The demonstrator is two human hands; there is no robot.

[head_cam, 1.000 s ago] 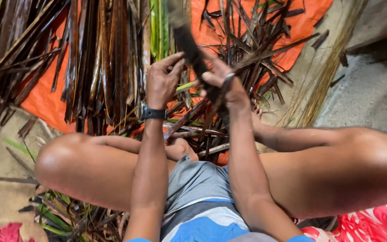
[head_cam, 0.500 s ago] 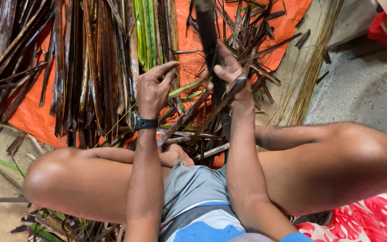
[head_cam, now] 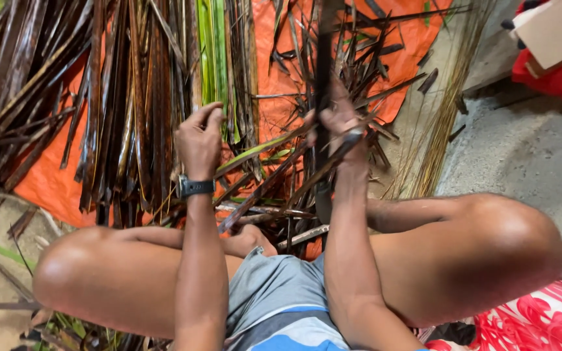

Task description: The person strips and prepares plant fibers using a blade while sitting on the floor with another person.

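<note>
From my remote seat, my right hand [head_cam: 341,123] clamps a dark upright leaf strip [head_cam: 323,71] while my left hand [head_cam: 200,136] pinches a green-edged strip [head_cam: 261,151] (fingers closed) over the orange tarp [head_cam: 47,185], mid-stripping; steady pulling seems needed.

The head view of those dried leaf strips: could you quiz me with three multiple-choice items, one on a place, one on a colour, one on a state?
1. Where is the wristwatch?
A. left wrist B. right wrist C. on the ground

2. What colour is the sheet under the leaf strips?
A. blue B. orange C. white

3. How is the right hand?
A. lying flat and open B. closed around a long dark strip C. resting on a knee

Answers: 1 A, the band circles the left wrist. 2 B, orange shows between the strips. 3 B, its fingers wrap the upright strip.
</note>
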